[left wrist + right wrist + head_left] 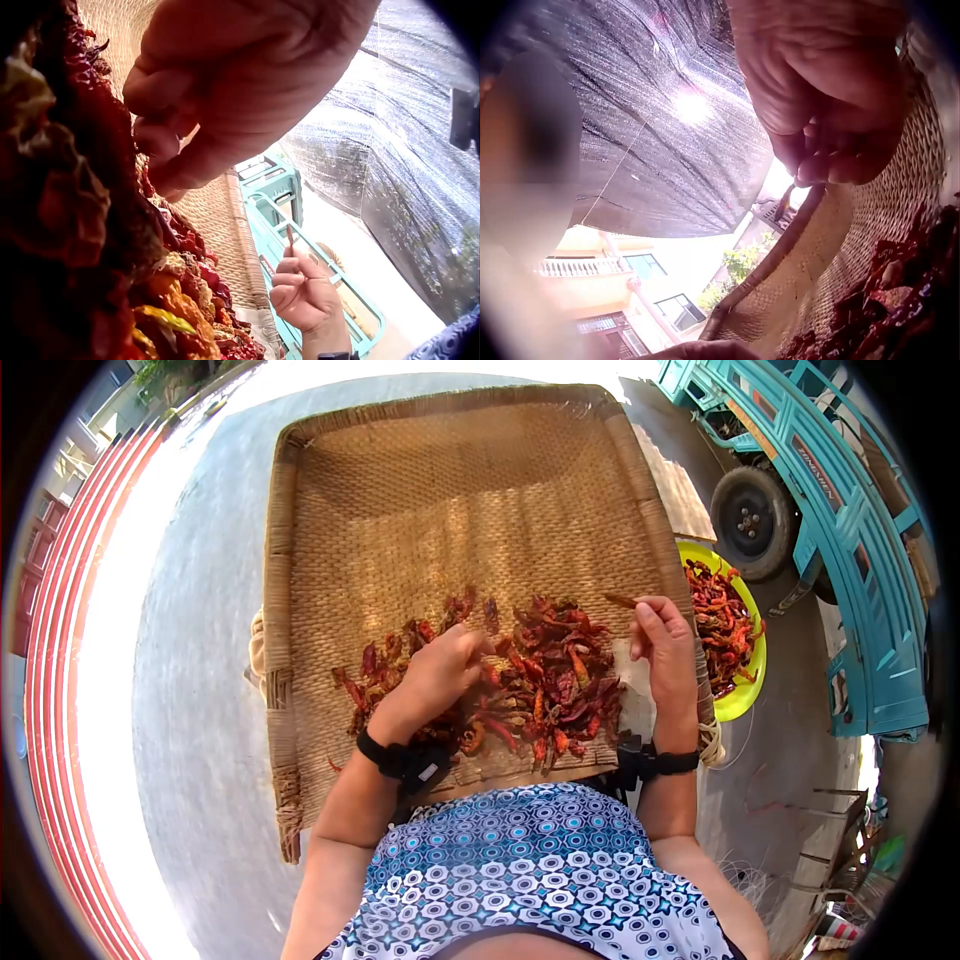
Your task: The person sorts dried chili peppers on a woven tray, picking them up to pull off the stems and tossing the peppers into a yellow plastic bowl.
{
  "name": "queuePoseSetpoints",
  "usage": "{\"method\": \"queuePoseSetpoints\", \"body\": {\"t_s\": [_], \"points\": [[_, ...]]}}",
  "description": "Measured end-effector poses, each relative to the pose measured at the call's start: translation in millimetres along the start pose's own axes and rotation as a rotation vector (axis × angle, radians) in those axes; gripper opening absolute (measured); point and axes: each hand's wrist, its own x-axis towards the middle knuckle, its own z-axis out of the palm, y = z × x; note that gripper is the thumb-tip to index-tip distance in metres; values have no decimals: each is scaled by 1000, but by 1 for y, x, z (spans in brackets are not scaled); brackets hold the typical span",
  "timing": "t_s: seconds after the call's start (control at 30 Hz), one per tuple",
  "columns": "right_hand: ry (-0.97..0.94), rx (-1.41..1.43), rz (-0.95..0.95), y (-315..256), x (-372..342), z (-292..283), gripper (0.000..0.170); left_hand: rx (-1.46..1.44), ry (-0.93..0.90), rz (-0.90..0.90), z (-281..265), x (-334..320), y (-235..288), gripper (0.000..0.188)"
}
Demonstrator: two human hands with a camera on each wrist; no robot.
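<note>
Dried red chili peppers (560, 680) lie heaped in the near half of a woven basket tray (450, 530). Over the left part of the heap, my left hand (440, 672) has its fingers curled down, and thumb and fingers pinch at a dried chili pepper there; the fingertips are partly hidden in the head view. In the left wrist view the left hand (247, 82) fills the top, close over the peppers. My right hand (664, 645) is raised at the tray's right side, pinching one thin brownish dried chili pepper (621, 600) between thumb and fingers, its tip pointing left.
A yellow-green basin (750, 698) of more chili peppers stands beside the tray's right edge. Beyond it is a teal cargo vehicle (830, 510) with a black wheel (752, 522). Red-edged steps (75, 660) run along the far left. The tray has a raised rim.
</note>
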Motion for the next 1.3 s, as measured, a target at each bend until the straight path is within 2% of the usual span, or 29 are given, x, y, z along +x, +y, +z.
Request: {"method": "queuePoseSetpoints", "body": {"t_s": [0.07,0.1,0.17,0.23,0.37,0.43,0.5,0.57,0.63,0.7,0.77,0.83,0.9,0.97,1.0,1.17,1.3], "points": [[199,405,-89,-2,12,-32,20,138,-32,-17,1,-3,0,23],[68,655,-129,-4,17,-54,25,201,-44,-28,1,-3,1,22],[202,696,-92,-14,19,-62,27,260,-71,-31,-1,-4,5,18],[174,699,-30,-8,16,-57,25,278,-46,-39,0,-5,7,15],[57,132,27,4,3,-20,18,204,8,-50,-2,-5,8,8],[-27,-38,145,-4,-6,5,16,231,18,1,-5,-5,11,9],[-254,-105,79,7,-6,14,19,242,28,-19,-2,-6,12,9],[-388,-289,112,11,-5,27,21,237,-17,6,-2,-6,6,9],[-453,-347,248,14,-8,41,24,298,-50,-47,-3,-5,10,9],[-557,-576,45,19,-9,50,25,319,-29,-46,-3,-5,17,7],[-652,-538,137,20,-9,58,26,314,-26,-33,1,-4,15,7],[-673,-668,10,27,-10,64,26,312,-12,-12,6,-4,9,8],[-672,-697,36,20,-15,74,25,312,19,18,9,-3,1,11],[-716,-770,-57,19,-16,76,24,312,25,45,10,-2,-4,12],[-728,-745,3,11,-18,79,25,313,14,59,9,-2,-5,13],[-726,-671,-60,28,-16,77,26,300,-65,8,8,0,-5,13],[-660,-723,-129,33,-15,76,28,251,87,33,1,-3,12,16]]}}
